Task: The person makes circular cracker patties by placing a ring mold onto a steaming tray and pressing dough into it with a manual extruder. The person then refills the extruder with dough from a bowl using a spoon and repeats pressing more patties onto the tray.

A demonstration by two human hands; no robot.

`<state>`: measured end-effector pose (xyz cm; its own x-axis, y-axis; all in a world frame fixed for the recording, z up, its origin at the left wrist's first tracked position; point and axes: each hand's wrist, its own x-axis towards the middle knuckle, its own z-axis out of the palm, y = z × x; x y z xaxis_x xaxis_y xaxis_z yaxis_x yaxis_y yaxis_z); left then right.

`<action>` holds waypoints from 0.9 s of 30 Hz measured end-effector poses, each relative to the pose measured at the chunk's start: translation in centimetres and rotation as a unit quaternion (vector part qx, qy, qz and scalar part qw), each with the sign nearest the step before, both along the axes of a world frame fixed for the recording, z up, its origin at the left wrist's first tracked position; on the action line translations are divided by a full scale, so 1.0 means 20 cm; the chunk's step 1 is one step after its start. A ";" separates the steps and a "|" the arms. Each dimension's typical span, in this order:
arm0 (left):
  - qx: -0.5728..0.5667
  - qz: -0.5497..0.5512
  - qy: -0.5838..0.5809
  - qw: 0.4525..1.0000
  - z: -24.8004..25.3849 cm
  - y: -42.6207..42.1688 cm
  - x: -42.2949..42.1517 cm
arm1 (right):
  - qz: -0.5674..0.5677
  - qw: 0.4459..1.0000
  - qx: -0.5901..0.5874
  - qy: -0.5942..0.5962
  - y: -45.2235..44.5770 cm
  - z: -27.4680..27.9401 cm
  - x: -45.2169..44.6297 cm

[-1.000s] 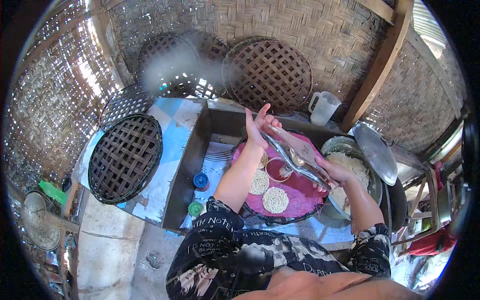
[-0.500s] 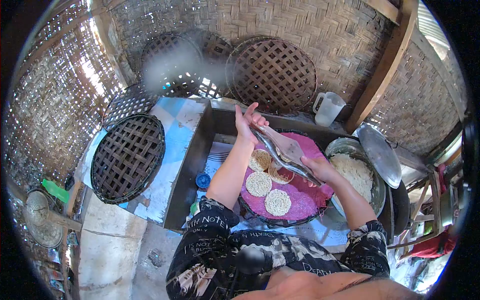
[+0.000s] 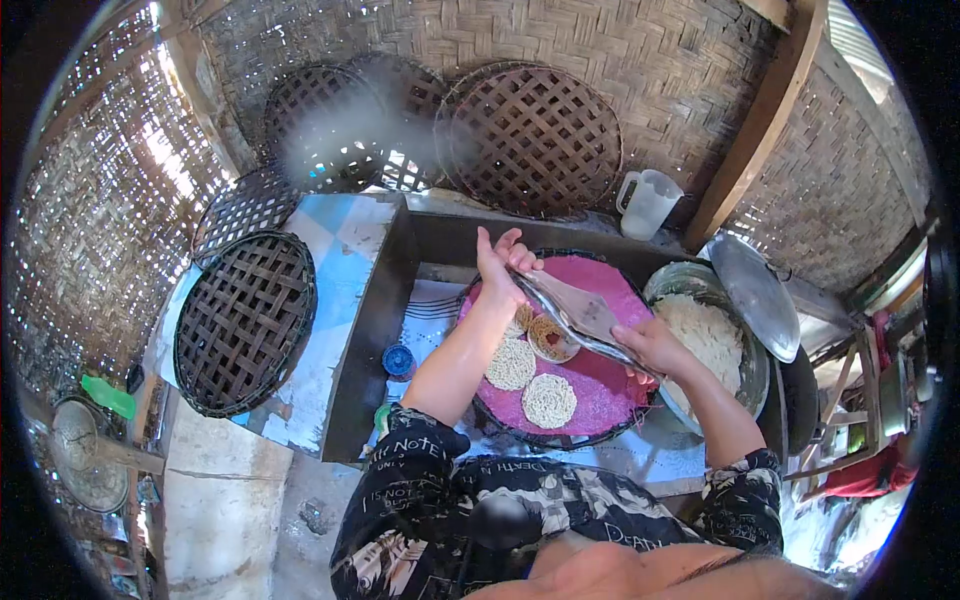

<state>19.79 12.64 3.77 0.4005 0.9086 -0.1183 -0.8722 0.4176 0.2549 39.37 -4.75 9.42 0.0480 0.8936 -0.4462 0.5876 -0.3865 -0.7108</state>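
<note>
My left hand [image 3: 503,265] grips the upper end of a long flat tool with a brownish face [image 3: 580,310] and a shiny metal edge; its thumb and some fingers stick up. My right hand [image 3: 650,348] closes round the lower end. The tool slants over a round tray lined with pink cloth [image 3: 610,405]. On the cloth lie white noodle-like discs, one [image 3: 549,401] near the front and another [image 3: 511,363] behind it. Beside the tool sits a small round woven mould [image 3: 552,345], partly covered by it. A further brown round piece is mostly hidden behind my left forearm.
Right of the tray stands a basin of white dough-like mass [image 3: 700,335], with a metal lid [image 3: 756,297] leaning beside it. A plastic jug [image 3: 650,205] stands behind. Woven trays [image 3: 245,322] lie left and lean on the wall. A blue-capped jar [image 3: 398,361] sits inside the wooden frame.
The view has shifted slightly. The tool, still between both hands, has moved a little right relative to the tray, and more of the small woven mould shows.
</note>
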 end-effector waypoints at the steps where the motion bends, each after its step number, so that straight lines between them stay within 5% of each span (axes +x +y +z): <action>1: 0.003 0.003 0.006 1.000 0.00 0.00 -0.02 | -0.004 1.000 -0.002 0.005 0.00 -0.02 -0.01; 15: 0.021 -0.008 -0.015 1.000 -0.02 0.08 0.01 | 0.003 0.995 0.054 -0.084 0.01 -0.02 -0.05; 21: 0.156 -0.156 -0.078 0.972 -0.04 0.06 -0.01 | -0.002 0.996 0.044 0.078 -0.08 0.04 0.01; 24: 0.159 -0.142 0.014 0.977 0.19 -0.06 -0.08 | -0.037 0.984 0.106 0.141 -0.11 0.09 0.00; 27: 0.182 -0.162 -0.057 0.968 0.21 -0.09 -0.10 | -0.062 0.977 0.082 0.187 -0.09 0.09 -0.04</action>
